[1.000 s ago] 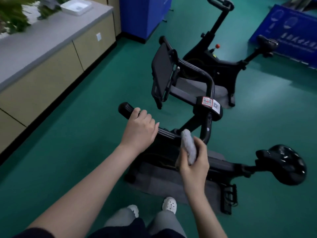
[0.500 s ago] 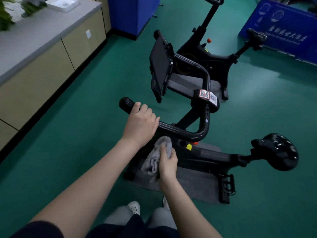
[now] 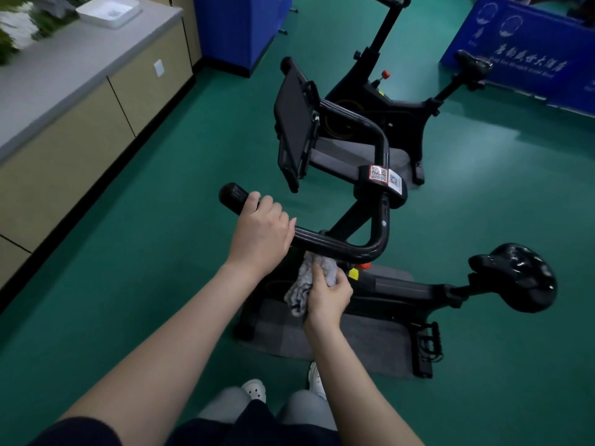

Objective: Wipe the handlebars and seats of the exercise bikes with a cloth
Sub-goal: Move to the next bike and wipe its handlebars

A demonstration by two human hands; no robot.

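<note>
While gripping the near bar (image 3: 335, 249), left hand (image 3: 260, 236) wrapped over its top, close to the capped left end; right hand (image 3: 328, 296) clenched round a grey cloth (image 3: 306, 281), just below the same bar and a little to the right of the left hand. Cloth bunched, upper edge touching or almost touching the bar's underside, hard to tell which; tail hanging down to the left of the right hand. Bar's long axis running left to right, slightly nearer at the right, then bending away toward the clamp (image 3: 383, 181). Free bar lying up and right of the cloth, so right hand the nearer one for the coming stroke, likely along that axis toward the bend. Farther right, seat (image 3: 518, 278) well apart from both hands, glossy, nose pointing left toward the bar, untouched by either. Beyond, tablet (image 3: 294, 130) on edge above the far bar. Farthest, second bike (image 3: 386, 91) with its own seat at the right
</note>
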